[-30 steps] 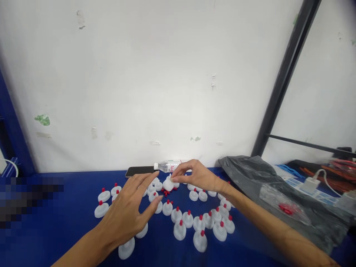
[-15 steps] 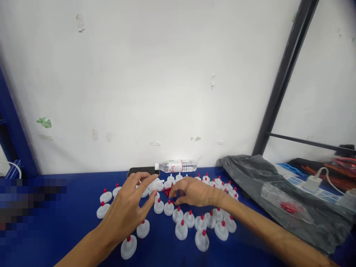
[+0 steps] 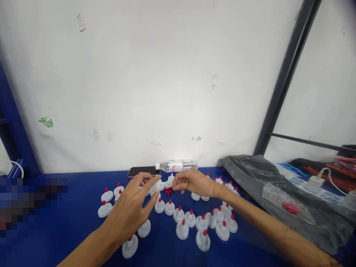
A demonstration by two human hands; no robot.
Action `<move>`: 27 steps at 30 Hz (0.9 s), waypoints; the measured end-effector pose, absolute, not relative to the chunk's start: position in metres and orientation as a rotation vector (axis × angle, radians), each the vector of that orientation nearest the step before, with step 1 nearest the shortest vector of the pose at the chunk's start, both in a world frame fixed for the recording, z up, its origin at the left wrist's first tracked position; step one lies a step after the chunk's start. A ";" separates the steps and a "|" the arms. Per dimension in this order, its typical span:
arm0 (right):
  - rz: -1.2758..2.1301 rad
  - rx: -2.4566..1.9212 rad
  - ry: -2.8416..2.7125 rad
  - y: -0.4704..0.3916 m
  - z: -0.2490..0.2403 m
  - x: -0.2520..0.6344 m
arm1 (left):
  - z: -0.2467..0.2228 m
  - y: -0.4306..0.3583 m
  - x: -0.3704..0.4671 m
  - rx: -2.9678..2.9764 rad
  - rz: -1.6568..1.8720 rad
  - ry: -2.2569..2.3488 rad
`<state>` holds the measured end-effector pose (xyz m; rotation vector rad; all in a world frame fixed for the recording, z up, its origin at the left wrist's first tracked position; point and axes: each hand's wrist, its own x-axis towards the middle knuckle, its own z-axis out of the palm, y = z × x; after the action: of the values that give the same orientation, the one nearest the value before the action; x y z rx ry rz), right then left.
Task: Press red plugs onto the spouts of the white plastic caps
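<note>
My left hand (image 3: pixel 136 196) is over the left part of the group of white caps, thumb and fingers apart. White caps (image 3: pixel 157 187) without red tips show just past its fingertips, apparently resting on the table. My right hand (image 3: pixel 193 182) has its fingers pinched together just right of a small pile of red tips (image 3: pixel 168 191). Whatever is in that pinch is hidden. Several round white caps with red tips, such as one white cap (image 3: pixel 182 230), stand upright in front and around. More white caps (image 3: pixel 170 179) without red tips stand behind the pile.
A clear plastic bottle (image 3: pixel 178 165) lies by the wall beside a black phone (image 3: pixel 143 171). On the right, a grey plastic sheet (image 3: pixel 250 174) carries a clear bag (image 3: pixel 289 205) with red pieces inside. A white charger (image 3: pixel 315 182) and cable lie beyond.
My right hand has lifted slightly and moved right, away from the pile of red tips, its fingers now pinched together. My left hand is nearly in the same place.
</note>
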<state>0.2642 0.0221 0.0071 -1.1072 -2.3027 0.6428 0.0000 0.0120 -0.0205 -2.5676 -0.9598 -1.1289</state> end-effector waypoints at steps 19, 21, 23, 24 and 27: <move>0.916 -0.933 -1.935 0.011 0.017 0.246 | -0.025 0.007 0.002 -2.650 -1.261 -0.922; 0.934 -0.920 -1.911 0.010 0.017 0.245 | -0.022 0.006 0.004 -2.677 -1.317 -0.942; 0.991 -0.911 -1.873 0.010 0.018 0.244 | -0.019 0.005 0.006 -2.718 -1.420 -1.014; 1.026 -0.908 -1.851 0.009 0.019 0.244 | -0.017 0.004 0.007 -2.746 -1.486 -1.090; 1.107 -0.900 -1.782 0.005 0.020 0.239 | -0.012 -0.001 0.010 -2.877 -1.697 -1.394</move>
<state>0.2390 0.0052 0.0195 -0.8999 -1.7823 1.1073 0.0103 -0.0015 -0.0116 -2.8765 -1.3935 -1.6967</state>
